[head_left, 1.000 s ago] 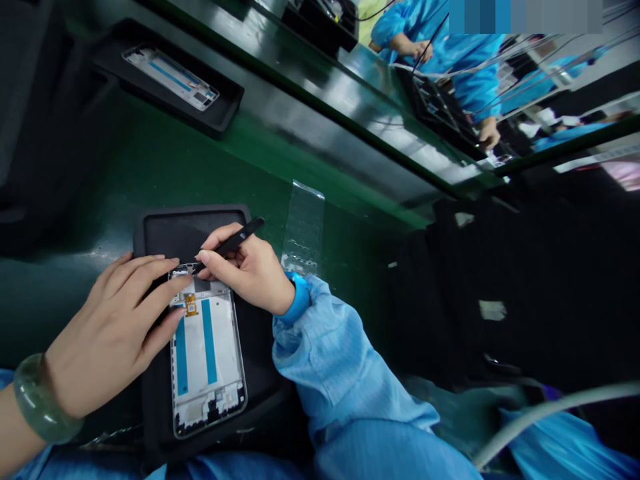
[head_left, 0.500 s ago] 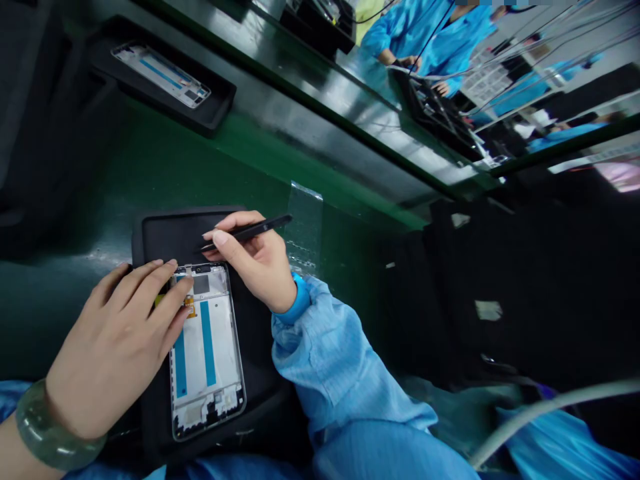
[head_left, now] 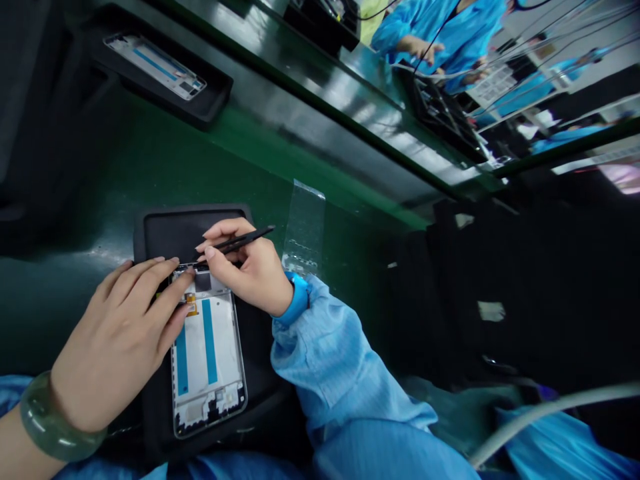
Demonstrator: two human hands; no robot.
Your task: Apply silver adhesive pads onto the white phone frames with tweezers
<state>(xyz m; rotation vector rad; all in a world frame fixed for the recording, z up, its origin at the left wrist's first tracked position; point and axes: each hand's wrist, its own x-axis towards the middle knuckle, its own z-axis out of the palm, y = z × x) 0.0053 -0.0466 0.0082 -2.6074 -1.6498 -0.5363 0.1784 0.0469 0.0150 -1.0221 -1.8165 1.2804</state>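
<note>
A white phone frame (head_left: pixel 207 353) with two blue strips and a small orange part lies in a black tray (head_left: pixel 170 233) on the green belt. My left hand (head_left: pixel 120 340) lies with fingers stretched flat on the frame's top left corner, pressing it down. My right hand (head_left: pixel 247 267) pinches black tweezers (head_left: pixel 235 241), whose tips touch the frame's top edge.
A clear plastic strip (head_left: pixel 304 227) lies on the belt right of the tray. A second black tray with a phone frame (head_left: pixel 155 63) sits at the far left. Across the line, another person in blue (head_left: pixel 450 33) works at a dark tray. A grey hose (head_left: pixel 550 410) runs at the lower right.
My right hand lifted the tweezers off the frame half a second ago and has brought the tips back down to its top edge. My left hand stayed on the frame.
</note>
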